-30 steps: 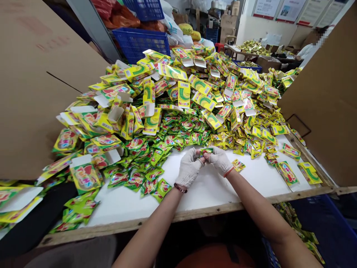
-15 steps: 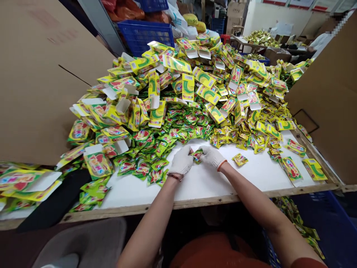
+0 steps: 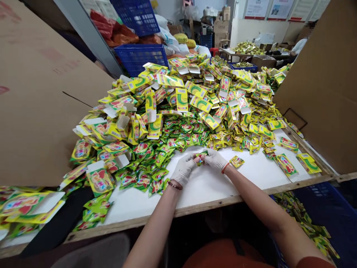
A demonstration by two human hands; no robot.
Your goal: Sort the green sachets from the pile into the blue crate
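My left hand (image 3: 184,169), in a white knit glove with bare fingertips, pinches the left end of a small green candy packet (image 3: 200,159). The packet's other end sits in the fingers of my right hand (image 3: 215,160), gloved the same way. Both hands are just above the white tabletop (image 3: 206,186). Beyond them lies a heap of green packets (image 3: 186,130) with red fruit prints. Yellow packets (image 3: 223,138) are heaped to its right. A single yellow packet (image 3: 237,161) rests beside my right wrist.
Yellow and green printed boxes (image 3: 181,99), many with flaps up, are piled behind the packets. Cardboard cartons (image 3: 36,111) flank the table on both sides. A blue crate (image 3: 320,208) with packets stands below the right edge. A person (image 3: 299,46) is at the back right.
The camera view has tilted upward and shifted, so the scene sits lower. Both hands still hold the green packet, with my left fingers now more in sight.
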